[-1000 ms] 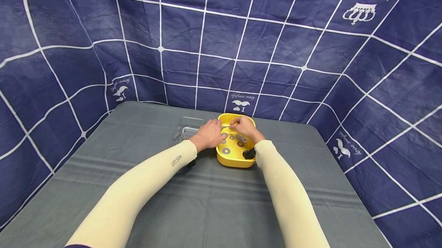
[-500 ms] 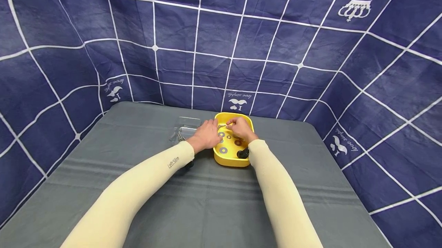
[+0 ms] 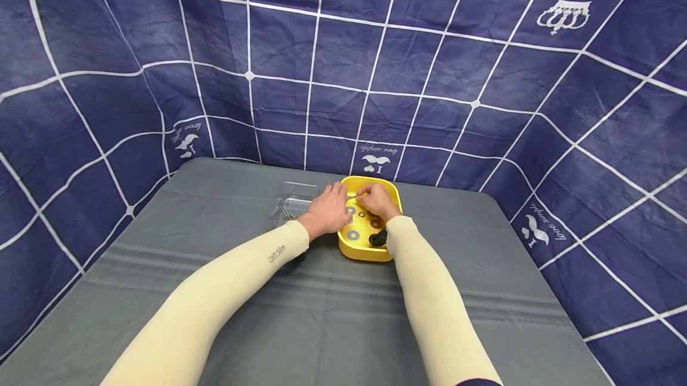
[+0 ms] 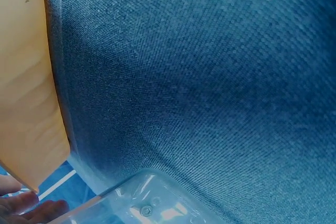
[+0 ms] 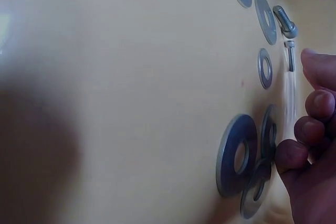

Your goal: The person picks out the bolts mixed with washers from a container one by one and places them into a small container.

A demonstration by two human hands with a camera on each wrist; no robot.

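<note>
My left hand (image 3: 331, 206) rests over the left rim of a yellow bin (image 3: 367, 253), its fingers extended in the head view. In the left wrist view, those fingers (image 4: 34, 211) show beyond the bin's wall (image 4: 26, 77). Inside the bin, my right hand (image 3: 377, 198) has curled fingers, with fingertips right at small bolts (image 3: 351, 197) near the left wall. The right wrist view shows a larger bolt (image 5: 285, 22) and a thinner one (image 5: 291, 56) beside the right hand's fingers (image 5: 317, 72); I cannot tell whether they pinch one. Several flat washers (image 5: 236, 156) lie on the bin floor.
A clear plastic box (image 3: 290, 207) with bolts in it stands left of the bin, partly behind my left forearm. Dark wrist cameras (image 3: 378, 238) hang below both wrists. The grey-clothed table (image 3: 322, 326) meets a blue, white-lined curtain (image 3: 343, 64) behind and at the sides.
The head view shifts slightly left, then back right. My left hand stays on the bin's rim and my right hand stays by the bolts, with its forearm slightly further left.
</note>
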